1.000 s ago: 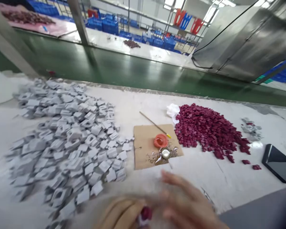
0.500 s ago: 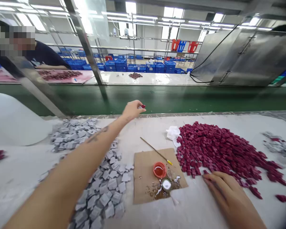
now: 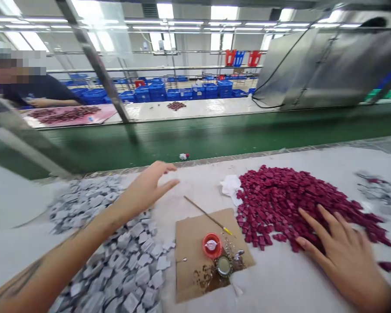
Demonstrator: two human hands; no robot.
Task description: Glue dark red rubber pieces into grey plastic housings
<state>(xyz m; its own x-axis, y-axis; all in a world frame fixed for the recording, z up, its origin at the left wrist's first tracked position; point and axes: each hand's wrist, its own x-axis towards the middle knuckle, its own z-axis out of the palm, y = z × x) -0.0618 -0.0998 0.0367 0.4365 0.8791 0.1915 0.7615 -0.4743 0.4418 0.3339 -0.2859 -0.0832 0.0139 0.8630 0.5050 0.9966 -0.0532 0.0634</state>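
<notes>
A small white-and-red piece (image 3: 184, 156) lies on the green belt (image 3: 156, 145). Just short of it, my left hand (image 3: 154, 180) hangs over the table's far edge, thumb and fingers apart, holding nothing. My right hand (image 3: 340, 248) is spread, its fingertips at the near side of the heap of dark red pieces (image 3: 280, 200). Grey pieces (image 3: 140, 243) are piled below and beside my left arm. Between the hands, a brown cardboard (image 3: 189, 261) bears a red cup (image 3: 212, 245), a round metal cap (image 3: 223, 265) and part of a thin yellow-tipped stick (image 3: 208, 215).
Crumpled white tissue (image 3: 230, 185) touches the red heap. More grey pieces (image 3: 381, 191) lie at the far right. Beyond the belt are a slanted metal post (image 3: 96, 65), a large metal box (image 3: 306, 69), blue crates (image 3: 156, 92) and a person at the left.
My left hand has let go of the small piece, opened and drawn back from the belt. My right hand has spread its fingers and shifted right over the red heap's edge. The view has turned slightly.
</notes>
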